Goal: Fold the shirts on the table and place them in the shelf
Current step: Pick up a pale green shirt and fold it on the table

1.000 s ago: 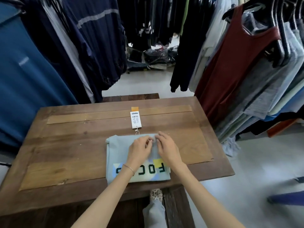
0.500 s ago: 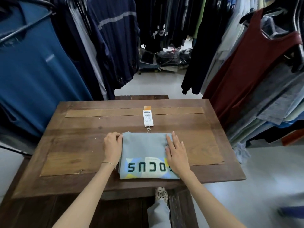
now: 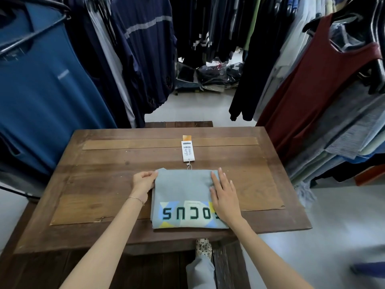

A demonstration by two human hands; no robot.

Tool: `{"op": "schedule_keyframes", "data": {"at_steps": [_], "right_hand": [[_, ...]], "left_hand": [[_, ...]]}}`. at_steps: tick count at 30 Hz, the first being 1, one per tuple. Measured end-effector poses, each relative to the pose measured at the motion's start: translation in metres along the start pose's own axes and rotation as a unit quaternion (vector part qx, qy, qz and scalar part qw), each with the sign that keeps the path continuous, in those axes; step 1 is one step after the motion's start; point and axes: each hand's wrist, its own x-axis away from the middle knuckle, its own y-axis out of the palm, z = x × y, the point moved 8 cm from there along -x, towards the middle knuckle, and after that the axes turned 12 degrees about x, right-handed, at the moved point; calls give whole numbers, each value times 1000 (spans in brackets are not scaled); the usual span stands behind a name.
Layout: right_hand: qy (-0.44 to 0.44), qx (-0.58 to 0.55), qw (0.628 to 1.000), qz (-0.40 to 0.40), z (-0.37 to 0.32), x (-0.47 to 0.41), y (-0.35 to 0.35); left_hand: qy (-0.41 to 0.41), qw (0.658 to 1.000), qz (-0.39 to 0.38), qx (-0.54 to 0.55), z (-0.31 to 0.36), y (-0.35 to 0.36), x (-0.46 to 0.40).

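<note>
The folded shirt (image 3: 183,197) lies near the desk (image 3: 104,180) front edge. The left hand (image 3: 143,181) pinches its left edge; the right hand (image 3: 224,196) lies flat on top. Lifted unevenly, the folds could slip open — and the hang tag (image 3: 188,151) might snag.

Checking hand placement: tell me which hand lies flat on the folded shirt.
The right hand, fingers straight on the light blue folded shirt; the left hand curls at its edge.

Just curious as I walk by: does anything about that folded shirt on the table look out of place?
Only the price tag: it trails on its string beyond the far edge of the folded shirt onto the table. Otherwise the fold looks square.
</note>
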Motion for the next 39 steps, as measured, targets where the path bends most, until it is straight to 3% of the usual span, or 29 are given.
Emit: {"op": "schedule_keyframes", "data": {"at_steps": [1,3,5,7,9,10,11,14,18,24,27,30,34,39], "right_hand": [[-5,0,1000,-4,-1,0,-1],[2,5,1000,-14,0,-1,-1],[35,28,999,1,-3,-4,-6],[31,23,999,26,-21,-6,-12],[-25,-3,999,30,-51,-5,-8],[-42,-7,999,18,-62,-3,-2],[-43,-10,999,7,-67,-1,4],[-8,9,1000,-2,-54,1,12],[-1,42,999,-7,-39,4,11],[38,33,998,-26,-20,11,10],[77,1,996,-38,-12,16,3],[131,-54,990,-16,-4,20,-15],[222,-168,961,6,11,27,-26],[271,-229,931,-87,20,29,-14]], "left_hand": [[23,999,4,-23,3,0,3],[163,976,31,-141,24,1,18],[330,911,26,-245,42,15,47],[433,842,-50,-317,38,46,79],[475,759,-141,-423,5,79,101],[461,735,-167,-468,-14,86,102],[433,734,-171,-495,-28,86,99],[372,753,-133,-526,-44,67,80],[350,748,-96,-555,-42,43,66],[317,790,-73,-520,-38,21,58],[300,844,-86,-436,-30,20,66],[280,900,-49,-330,-19,13,77],[223,937,22,-270,-18,-2,75],[74,973,-28,-217,-30,-9,57]]}}
